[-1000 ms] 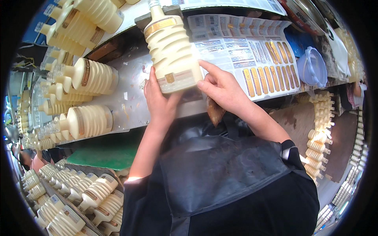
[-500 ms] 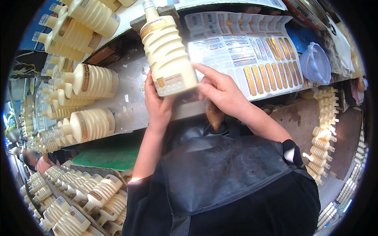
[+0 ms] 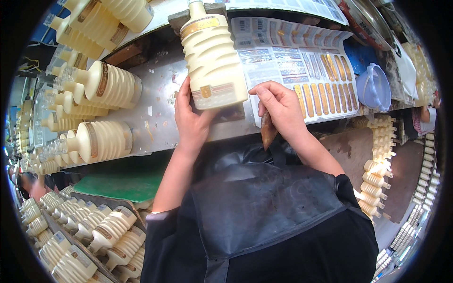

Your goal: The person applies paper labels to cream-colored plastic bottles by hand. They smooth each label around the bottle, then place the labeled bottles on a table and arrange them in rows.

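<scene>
A cream ribbed bottle (image 3: pixel 214 61) leans with its clear neck away from me and its base toward me. It bears a gold band at the shoulder and a printed label with a gold crest low on the side. My left hand (image 3: pixel 192 113) grips its base from the left, some fingers hidden behind it. Just right of the base, apart from it, my right hand (image 3: pixel 281 106) is closed, thumb and forefinger together. Held in its palm is a brown, pointed, flat-looking tool (image 3: pixel 268 132), tip toward me. Whether a label sits between the fingertips I cannot tell.
The bottle's upper end lies by a dark block (image 3: pixel 177 21) on the metal bench (image 3: pixel 158 106). Label sheets (image 3: pixel 288 78) spread to the right, beside a pale blue basin (image 3: pixel 373 87). Many similar bottles (image 3: pixel 111 87) lie at left, with more on trays (image 3: pixel 115 226) below and racks at right.
My right hand has drawn away from the bottle's lower right side, its fingers curling in with the brown tool. The bottle, still in my left hand, now shows its lower label more squarely.
</scene>
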`<state>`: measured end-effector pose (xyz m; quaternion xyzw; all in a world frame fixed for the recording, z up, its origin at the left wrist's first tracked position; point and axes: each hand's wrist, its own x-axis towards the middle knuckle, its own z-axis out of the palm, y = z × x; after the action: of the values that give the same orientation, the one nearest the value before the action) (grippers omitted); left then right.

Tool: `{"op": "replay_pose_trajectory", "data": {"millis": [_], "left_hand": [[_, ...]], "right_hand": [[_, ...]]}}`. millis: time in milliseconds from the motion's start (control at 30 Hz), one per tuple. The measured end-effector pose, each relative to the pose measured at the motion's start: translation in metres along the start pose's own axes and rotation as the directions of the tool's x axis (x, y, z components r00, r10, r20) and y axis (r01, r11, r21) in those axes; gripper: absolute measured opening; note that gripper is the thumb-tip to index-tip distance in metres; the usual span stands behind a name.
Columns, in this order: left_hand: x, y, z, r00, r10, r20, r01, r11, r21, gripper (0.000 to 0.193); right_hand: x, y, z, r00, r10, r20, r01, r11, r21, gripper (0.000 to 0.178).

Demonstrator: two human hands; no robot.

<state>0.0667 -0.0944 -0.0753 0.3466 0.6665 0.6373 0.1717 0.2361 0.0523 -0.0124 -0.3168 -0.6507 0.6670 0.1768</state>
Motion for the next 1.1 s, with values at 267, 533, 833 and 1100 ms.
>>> {"op": "replay_pose_trajectory", "data": {"millis": [267,533,833,1100], "left_hand": [[-0.001,0.018,-0.003,0.999,0.011,0.037,-0.021,0.952,0.305,0.086],[0.012,0.038,0.018,0.991,-0.099,-0.089,0.089,0.990,-0.106,0.075],[0.018,0.043,0.030,0.967,-0.163,-0.193,0.173,0.984,0.035,0.083],[0.019,0.046,0.029,0.964,-0.193,-0.182,0.194,0.981,-0.014,0.084]], "right_hand": [[0.014,0.003,0.009,0.999,-0.009,0.035,0.009,1.000,-0.021,0.038],[0.029,-0.012,0.030,0.997,-0.002,0.071,0.032,0.904,-0.425,0.068],[0.026,0.002,0.030,0.996,-0.041,0.075,0.063,0.950,-0.306,0.060],[0.032,0.008,0.024,0.997,-0.025,0.077,0.032,0.995,-0.091,0.051]]}}
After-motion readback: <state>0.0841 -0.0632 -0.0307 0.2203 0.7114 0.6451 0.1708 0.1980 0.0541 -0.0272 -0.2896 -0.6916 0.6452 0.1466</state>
